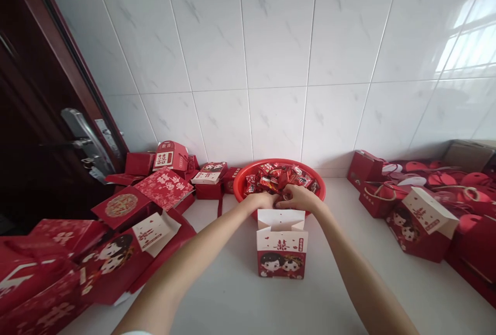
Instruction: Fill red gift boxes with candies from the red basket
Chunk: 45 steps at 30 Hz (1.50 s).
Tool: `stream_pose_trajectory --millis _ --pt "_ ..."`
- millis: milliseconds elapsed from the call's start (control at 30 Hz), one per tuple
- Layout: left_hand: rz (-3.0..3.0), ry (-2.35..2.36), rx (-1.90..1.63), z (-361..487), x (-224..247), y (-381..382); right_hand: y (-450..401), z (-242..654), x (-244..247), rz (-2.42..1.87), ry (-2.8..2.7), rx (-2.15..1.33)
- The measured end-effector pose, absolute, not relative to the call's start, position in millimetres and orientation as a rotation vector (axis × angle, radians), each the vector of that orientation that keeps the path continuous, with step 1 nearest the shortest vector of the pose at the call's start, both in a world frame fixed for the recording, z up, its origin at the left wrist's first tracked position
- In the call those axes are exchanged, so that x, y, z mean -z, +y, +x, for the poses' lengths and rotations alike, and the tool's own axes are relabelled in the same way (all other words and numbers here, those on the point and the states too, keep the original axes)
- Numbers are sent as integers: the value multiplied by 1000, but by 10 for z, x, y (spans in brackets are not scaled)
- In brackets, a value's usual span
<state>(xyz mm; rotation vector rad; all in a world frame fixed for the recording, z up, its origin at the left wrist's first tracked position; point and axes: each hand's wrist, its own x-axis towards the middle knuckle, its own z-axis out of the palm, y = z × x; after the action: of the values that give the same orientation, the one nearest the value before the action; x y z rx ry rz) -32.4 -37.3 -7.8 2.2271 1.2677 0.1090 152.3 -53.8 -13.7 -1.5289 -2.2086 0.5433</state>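
A red plastic basket (pixel 239 186) of wrapped candies (pixel 277 173) stands against the wall, and both hands reach into its front part. My left hand (pixel 265 200) is at the candies with its fingertips hidden among them. Beside it on the right, my right hand (pixel 297 198) has its thumb and fingers curved round something too small to make out. Just in front of the basket, below both hands, an upright red and white gift box (pixel 282 252) has its top flaps raised and open; neither hand holds it.
Several red gift boxes (pixel 166 187) are piled at the left, near a dark door (pixel 34 92) with a metal handle. More red boxes and bags (pixel 422 221) lie at the right, by a brown carton (pixel 468 155). A tiled wall (pixel 277 66) rises behind the white table (pixel 232 293).
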Motion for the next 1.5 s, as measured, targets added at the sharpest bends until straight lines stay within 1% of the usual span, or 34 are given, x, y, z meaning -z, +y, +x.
stream_pose_trajectory --millis 100,167,300,500,600,800,933,1033,1167,1333,1500 --pt "2274 1325 66 -314 17 -394 -543 1529 138 -1520 -2217 -533" --pt "2305 1325 112 -299 -23 -401 -540 1542 146 -1511 -2183 -530" --pt "2314 1336 45 -283 -39 -403 -542 1555 156 -1488 -2140 -513" --pt "2264 1403 47 -310 -30 -407 -559 1551 140 -1501 -2002 -518" --pt "2170 1371 -146 -332 -30 -401 -569 1564 127 -1476 -1854 -575" --pt "1796 1149 -889 -312 -42 -410 -598 1605 89 -1297 -1512 -653" --pt "1734 1073 -1161 -292 -63 -425 -628 1611 83 -1146 -1483 -703" --pt "1778 1051 -1227 -299 -61 -426 -633 1612 104 -1098 -1527 -749" --pt "1802 1058 -1213 -318 -42 -409 -601 1626 151 -1112 -1549 -768" --pt "1840 1008 -1212 -328 -35 -413 -560 1639 183 -1032 -1572 -701" --pt "1811 1007 -1193 -310 -57 -435 -562 1638 168 -1178 -1549 -724"
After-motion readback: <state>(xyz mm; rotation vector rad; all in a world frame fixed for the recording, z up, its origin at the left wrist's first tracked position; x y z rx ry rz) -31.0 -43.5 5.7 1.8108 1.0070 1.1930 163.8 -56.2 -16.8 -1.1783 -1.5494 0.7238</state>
